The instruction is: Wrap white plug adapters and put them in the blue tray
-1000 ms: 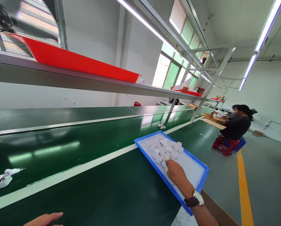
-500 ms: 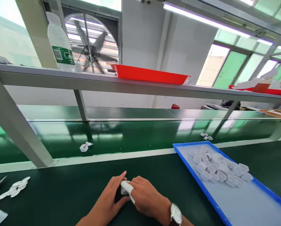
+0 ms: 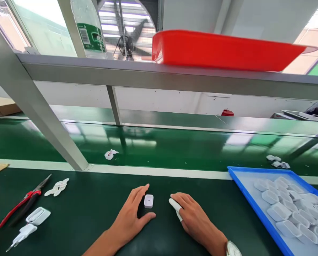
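Observation:
A small white rounded-square piece [image 3: 148, 201] rests on the dark green table in front of me. My left hand [image 3: 130, 213] is curved around its left side, thumb and fingers spread apart; I see no firm grip on it. To the right, my right hand [image 3: 194, 220] hovers or rests low over the table, away from the piece. White coverings that look like finger cots [image 3: 175, 205] sit on its index finger and apparently its thumb. Nothing shows between those fingers, which are slightly apart. A wristwatch [image 3: 232, 249] is on the right wrist.
At right, a blue-rimmed tray [image 3: 251, 213] bears many translucent white cases. Red-and-black pliers [image 3: 28, 199], small white oval parts [image 3: 58, 187] and a white case with a cable [image 3: 38, 216] lie at left. Beyond the ledge runs a green belt-like surface [image 3: 174, 153]; a red bin [image 3: 222, 51] stands on the shelf.
My right hand has drawn away to the right from the small white piece, leaving it on the table beside my left hand. The view has shifted, bringing the pliers fully in.

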